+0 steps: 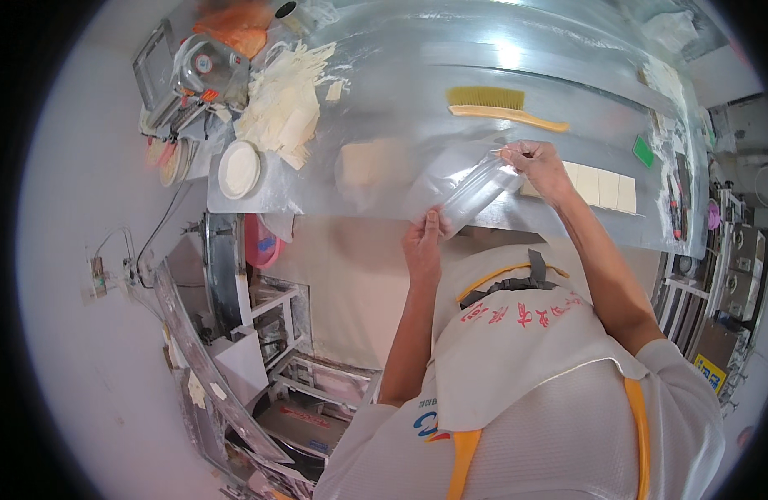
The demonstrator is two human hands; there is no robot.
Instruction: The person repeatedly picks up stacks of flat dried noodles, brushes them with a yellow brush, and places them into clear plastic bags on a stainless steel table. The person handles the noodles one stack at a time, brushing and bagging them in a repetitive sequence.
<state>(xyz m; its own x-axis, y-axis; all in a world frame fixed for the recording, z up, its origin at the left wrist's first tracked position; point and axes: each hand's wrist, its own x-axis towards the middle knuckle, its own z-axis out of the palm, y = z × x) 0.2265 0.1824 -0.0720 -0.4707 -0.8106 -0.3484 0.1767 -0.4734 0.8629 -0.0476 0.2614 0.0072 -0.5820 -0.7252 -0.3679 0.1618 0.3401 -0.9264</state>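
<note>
A clear plastic bag [468,190] is stretched between my two hands over the front edge of the metal worktable [384,112]. My left hand [426,240] pinches its lower end, thumb on top. The far corner is gripped in the fingertips of my right hand [537,165]. Partly under my right wrist lies a row of several pale, flat rectangular dough pieces [599,187]. To the left of the bag, a stack of pale dough sheets [366,162] rests on the table, apparently under or in clear plastic; blur hides which.
Beyond my hands lies a wooden-handled bench brush [509,112]. Dough scraps [284,103] are heaped at the left, beside a bowl of white flour [239,169] and a metal machine [212,72]. A green scraper-like piece [642,151] lies at the right. Below stands a pink basin [263,244].
</note>
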